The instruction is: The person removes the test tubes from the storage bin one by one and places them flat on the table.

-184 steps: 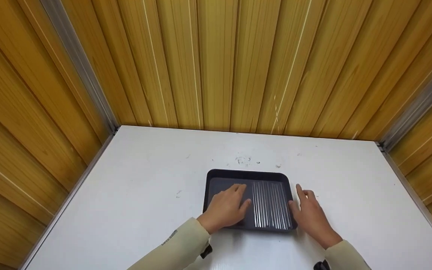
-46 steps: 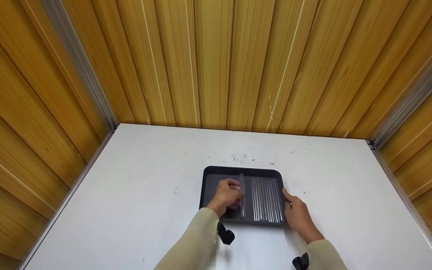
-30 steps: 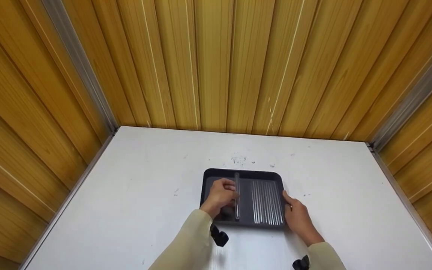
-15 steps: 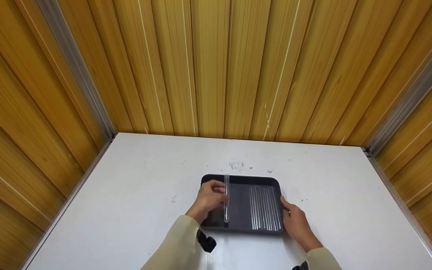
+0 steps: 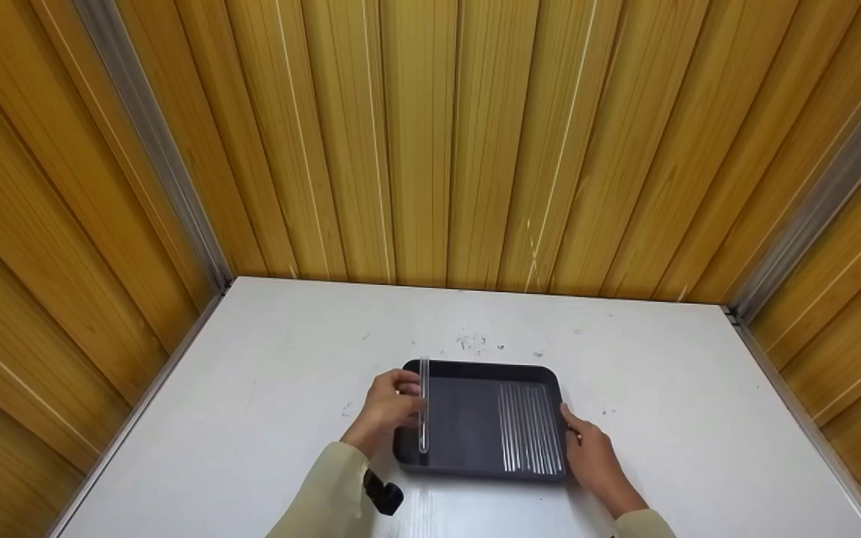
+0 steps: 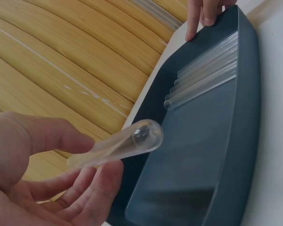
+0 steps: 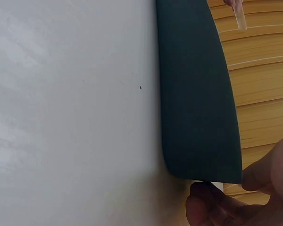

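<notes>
My left hand [image 5: 384, 409] pinches a clear test tube [image 5: 424, 437] between thumb and fingertips, over the left side of a dark rectangular tray [image 5: 464, 426]. The left wrist view shows the tube's rounded end [image 6: 150, 134] sticking out past my fingers, above the tray floor. Several more clear test tubes [image 5: 529, 427] lie side by side in the tray's right part. At the tray's right wall, my right hand [image 5: 595, 462] grips the rim, thumb on top and the other fingers against the outside. The right wrist view shows that hand at the tray corner [image 7: 203, 160].
The tray sits on a white table [image 5: 311, 359] with small dark marks behind it. Yellow wood-look panels [image 5: 415, 149] stand along the back and both sides, with metal posts [image 5: 169, 149] in the corners.
Six seconds ago my left hand was over the tray without a tube. Since 1.5 seconds ago it has carried the tube leftward to the tray's left edge. My right hand keeps its grip.
</notes>
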Available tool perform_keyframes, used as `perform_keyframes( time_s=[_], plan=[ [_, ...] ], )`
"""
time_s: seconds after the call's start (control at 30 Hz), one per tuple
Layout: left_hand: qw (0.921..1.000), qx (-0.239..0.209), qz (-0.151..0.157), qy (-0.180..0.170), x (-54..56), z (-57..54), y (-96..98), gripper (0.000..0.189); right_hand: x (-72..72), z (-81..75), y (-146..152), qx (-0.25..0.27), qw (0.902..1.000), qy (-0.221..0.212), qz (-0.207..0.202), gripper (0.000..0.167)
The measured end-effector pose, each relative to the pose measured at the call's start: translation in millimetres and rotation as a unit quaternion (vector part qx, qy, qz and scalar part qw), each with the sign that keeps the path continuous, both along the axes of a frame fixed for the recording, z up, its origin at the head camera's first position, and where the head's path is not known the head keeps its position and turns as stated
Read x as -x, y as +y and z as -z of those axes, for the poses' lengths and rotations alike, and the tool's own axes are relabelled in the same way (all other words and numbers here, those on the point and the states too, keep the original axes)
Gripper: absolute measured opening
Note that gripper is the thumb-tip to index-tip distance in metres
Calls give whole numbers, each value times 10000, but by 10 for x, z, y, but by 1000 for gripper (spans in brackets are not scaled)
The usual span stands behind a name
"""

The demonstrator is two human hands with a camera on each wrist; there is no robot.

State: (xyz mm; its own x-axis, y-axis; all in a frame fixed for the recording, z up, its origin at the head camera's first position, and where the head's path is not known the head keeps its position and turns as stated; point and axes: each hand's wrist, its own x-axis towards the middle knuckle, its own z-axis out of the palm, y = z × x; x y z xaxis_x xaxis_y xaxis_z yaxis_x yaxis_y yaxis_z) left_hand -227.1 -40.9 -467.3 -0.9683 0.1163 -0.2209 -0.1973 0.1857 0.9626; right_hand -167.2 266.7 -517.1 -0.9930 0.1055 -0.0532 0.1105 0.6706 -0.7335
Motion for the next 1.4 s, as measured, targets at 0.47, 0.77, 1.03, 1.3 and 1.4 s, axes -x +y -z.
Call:
perform_keyframes(
  time_s=[0.47,0.77,1.03,1.3,1.4],
  plan=[
    [9995,263,-178,-1,14,72,-280,45,26,18,11,35,9995,-286,132,49],
    [9992,277,-278,70,57,159,-428,47,55,14,8,-7,9993,-322,203,47],
    [9991,270,-322,-71,72,308,-494,47,56,7,24,142,9990,-378,171,47],
    [9982,499,-303,-138,103,395,-527,48,80,-3,26,229,9982,-514,205,47],
    [9976,618,-281,-106,117,415,-540,46,94,-9,21,181,9982,-527,212,47]
  ],
)
